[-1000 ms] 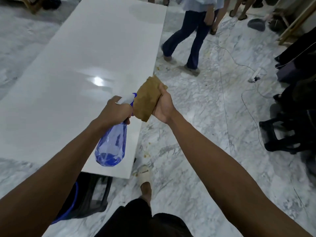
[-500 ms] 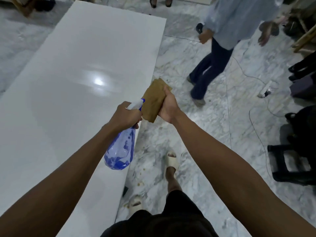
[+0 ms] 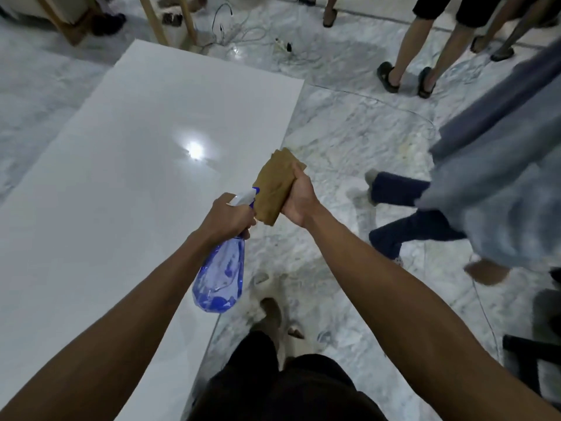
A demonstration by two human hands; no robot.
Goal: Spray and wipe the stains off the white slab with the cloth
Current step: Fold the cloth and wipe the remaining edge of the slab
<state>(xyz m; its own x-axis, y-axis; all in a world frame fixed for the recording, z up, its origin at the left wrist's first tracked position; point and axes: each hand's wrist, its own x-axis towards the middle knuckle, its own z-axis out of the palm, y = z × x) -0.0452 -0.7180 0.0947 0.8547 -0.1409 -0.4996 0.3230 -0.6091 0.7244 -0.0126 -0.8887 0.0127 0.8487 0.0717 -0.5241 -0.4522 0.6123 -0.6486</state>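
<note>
The long glossy white slab [image 3: 127, 183] fills the left half of the view, with a lamp's glare near its middle. No stains stand out on it from here. My left hand [image 3: 226, 218] grips the neck of a clear blue spray bottle [image 3: 220, 279], whose white and blue nozzle points at the cloth. My right hand [image 3: 299, 197] holds a folded brown cloth [image 3: 273, 186] upright, just past the slab's right edge and above the floor. The two hands are almost touching.
Marble floor [image 3: 349, 141] lies right of the slab. A person in a blue shirt and dark trousers [image 3: 473, 189] walks close by on the right. Other people's legs [image 3: 425, 47] stand at the back. Cables and a power strip [image 3: 282, 45] lie beyond the slab's far end. My own foot [image 3: 270, 311] is below.
I have stepped forward along the slab's right edge and its far end has come into view. The person in blue has moved nearer on the right. My hands keep the same hold on bottle and cloth.
</note>
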